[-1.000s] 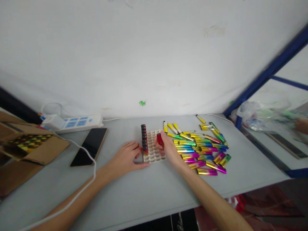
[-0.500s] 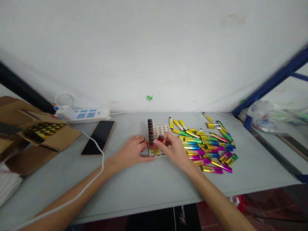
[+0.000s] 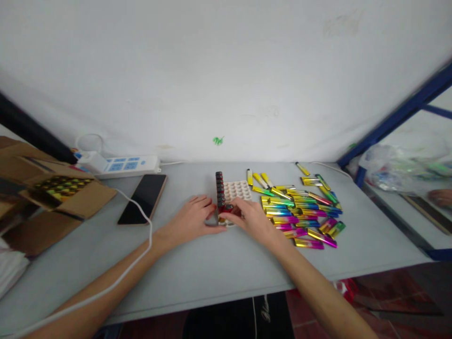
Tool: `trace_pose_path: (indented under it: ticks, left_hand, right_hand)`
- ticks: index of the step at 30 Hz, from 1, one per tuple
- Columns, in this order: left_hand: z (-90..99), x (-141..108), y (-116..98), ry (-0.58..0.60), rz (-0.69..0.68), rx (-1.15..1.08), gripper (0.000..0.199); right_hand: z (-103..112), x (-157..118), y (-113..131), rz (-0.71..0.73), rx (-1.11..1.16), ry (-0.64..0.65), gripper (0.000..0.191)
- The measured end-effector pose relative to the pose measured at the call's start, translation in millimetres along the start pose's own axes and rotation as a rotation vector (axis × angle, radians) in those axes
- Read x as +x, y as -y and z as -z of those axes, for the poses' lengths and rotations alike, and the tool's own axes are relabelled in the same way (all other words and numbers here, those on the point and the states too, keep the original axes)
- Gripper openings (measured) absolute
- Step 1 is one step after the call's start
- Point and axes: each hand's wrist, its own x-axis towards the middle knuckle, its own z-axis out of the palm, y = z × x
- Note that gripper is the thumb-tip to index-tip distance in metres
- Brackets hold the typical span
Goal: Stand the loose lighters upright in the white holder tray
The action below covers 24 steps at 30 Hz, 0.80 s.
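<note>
A white tray (image 3: 242, 188) with rows of round holes lies on the table in the middle. A row of lighters (image 3: 220, 188) with black and red tops stands upright along its left side. My right hand (image 3: 249, 216) pinches a lighter (image 3: 229, 207) with a dark red top, upright at the near end of that row. Whether its base is fully in a hole is hidden by my fingers. My left hand (image 3: 194, 216) lies at the tray's near left corner, thumb spread from its fingers, thumb tip by the front edge.
A pile of shiny coloured lighters (image 3: 300, 212) lies right of the tray. To the left are a phone (image 3: 143, 200), a power strip (image 3: 129, 165) and an opened cardboard box (image 3: 83, 202) of lighters. A white cable (image 3: 150, 240) crosses over my left arm. Part of another person's hand (image 3: 440, 197) shows far right.
My right hand has moved a little left with the lighter, which was tilted and now stands more upright beside the row. My left hand has stayed in place. Another person's hand has appeared far right.
</note>
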Motion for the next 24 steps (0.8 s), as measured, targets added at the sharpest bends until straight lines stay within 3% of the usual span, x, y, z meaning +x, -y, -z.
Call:
trace_pose_path:
  ticks: [4,8,12,15,18,21,24]
  left_hand:
    - [-0.2,0.8,0.2,0.013,0.015,0.004,0.048]
    - [-2.8,0.2,4.1,0.004,0.013,-0.008,0.043]
    - [-5.8,-1.4,10.5,-0.005,0.013,-0.019,0.043]
    - [-8.2,-1.1,15.1,-0.045,0.018,-0.032,0.051]
    - [-9.4,0.0,17.3,-0.072,0.009,-0.066,0.056]
    - [-9.4,0.9,17.6,-0.079,0.006,-0.07,0.056]
    - [-9.4,1.5,17.2,-0.085,0.007,-0.072,0.056]
  right_hand:
    - [2.4,3.1,8.9,0.073,-0.189,0.096,0.026]
    - [1.7,7.5,19.9,-0.003,-0.337,0.133,0.03]
    - [3.5,4.8,22.4,-0.051,-0.259,0.121,0.04]
    - [13.3,-6.8,15.0,-0.078,-0.125,0.0,0.042]
    - [38.2,-27.0,-3.6,-0.151,-0.078,-0.201,0.039]
    - [82.1,-54.7,-37.7,-0.231,-0.174,-0.386,0.03]
    - [134.9,-85.3,-83.8,-0.325,-0.346,-0.422,0.022]
